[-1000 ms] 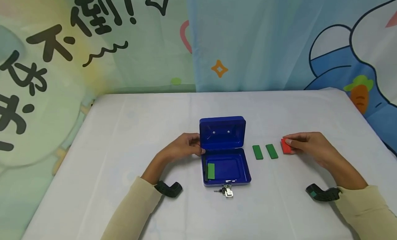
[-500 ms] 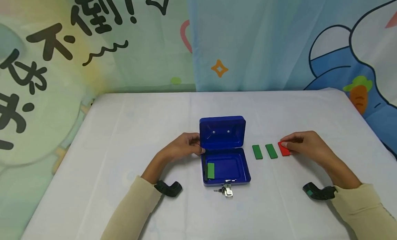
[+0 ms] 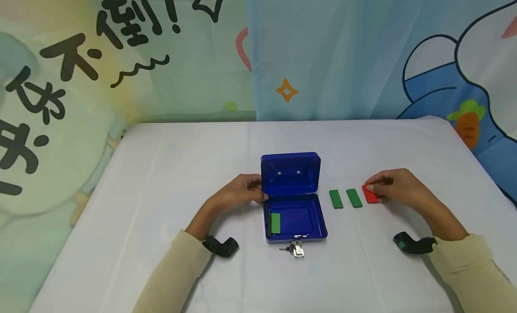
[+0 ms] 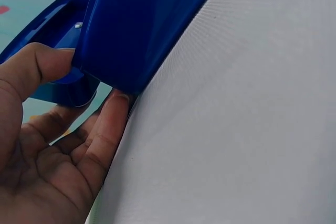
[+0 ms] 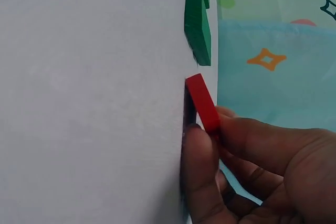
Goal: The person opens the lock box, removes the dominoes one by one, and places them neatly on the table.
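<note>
A blue metal cash box stands with its lid raised. At its left side, near the hinge, my left hand grips the corner; in the left wrist view the thumb is on the rim and the fingers reach underneath. My right hand pinches a flat red block between thumb and fingers, to the right of two green blocks. The right wrist view has the red block tilted close over the white cloth. Another green block lies inside the box at the left.
Two green blocks, one nearer the box and one nearer the red block, lie slanted in a row on the white-covered table. A lock with keys hangs at the box front. A printed curtain backs the table.
My right hand has shifted slightly left with the red block, bringing it nearer the green blocks, and the block has turned to slant like them. My left hand stays at the box.
</note>
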{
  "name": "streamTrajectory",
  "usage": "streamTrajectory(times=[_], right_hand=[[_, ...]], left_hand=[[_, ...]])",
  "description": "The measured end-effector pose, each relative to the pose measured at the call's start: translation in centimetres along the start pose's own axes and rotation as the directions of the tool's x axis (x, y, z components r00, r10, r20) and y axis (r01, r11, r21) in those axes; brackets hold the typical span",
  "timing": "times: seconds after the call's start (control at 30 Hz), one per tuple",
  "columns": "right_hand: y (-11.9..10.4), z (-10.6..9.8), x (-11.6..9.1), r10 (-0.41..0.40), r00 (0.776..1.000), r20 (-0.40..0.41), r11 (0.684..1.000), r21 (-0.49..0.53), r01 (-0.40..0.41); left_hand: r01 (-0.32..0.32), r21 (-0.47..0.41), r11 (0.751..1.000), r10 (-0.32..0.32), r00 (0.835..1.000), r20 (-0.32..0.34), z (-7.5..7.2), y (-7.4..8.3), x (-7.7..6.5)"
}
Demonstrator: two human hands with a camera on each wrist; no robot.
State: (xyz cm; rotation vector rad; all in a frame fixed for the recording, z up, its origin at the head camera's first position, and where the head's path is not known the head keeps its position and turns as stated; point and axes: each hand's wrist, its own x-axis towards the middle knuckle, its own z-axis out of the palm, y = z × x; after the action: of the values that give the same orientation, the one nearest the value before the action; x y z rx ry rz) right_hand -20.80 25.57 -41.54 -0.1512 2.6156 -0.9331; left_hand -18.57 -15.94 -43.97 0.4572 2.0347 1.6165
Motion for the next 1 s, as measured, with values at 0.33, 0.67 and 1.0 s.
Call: streamTrajectory(times=[0.33,0.67,1.0], right_hand=[[-0.1,0.2,0.2,0.022,1.0,0.017,0.999,0.035,-0.023],[-0.9,0.0,0.3,-0.003,1.0,0.02,0.998,-0.055,0.004],[-1.1,-0.4,-0.2,0.036,0.999,-0.03,0.996,-0.082,-0.039]], left_hand=[[0.011,0.012,1.0,-0.01,1.0,-0.012,0.2,0.1,0.0],[0.008,0.032,0.999,-0.007,1.0,-0.027,0.0,0.5,-0.2],[0.008,0.04,0.999,-0.007,1.0,-0.023,0.3,0.5,-0.1]])
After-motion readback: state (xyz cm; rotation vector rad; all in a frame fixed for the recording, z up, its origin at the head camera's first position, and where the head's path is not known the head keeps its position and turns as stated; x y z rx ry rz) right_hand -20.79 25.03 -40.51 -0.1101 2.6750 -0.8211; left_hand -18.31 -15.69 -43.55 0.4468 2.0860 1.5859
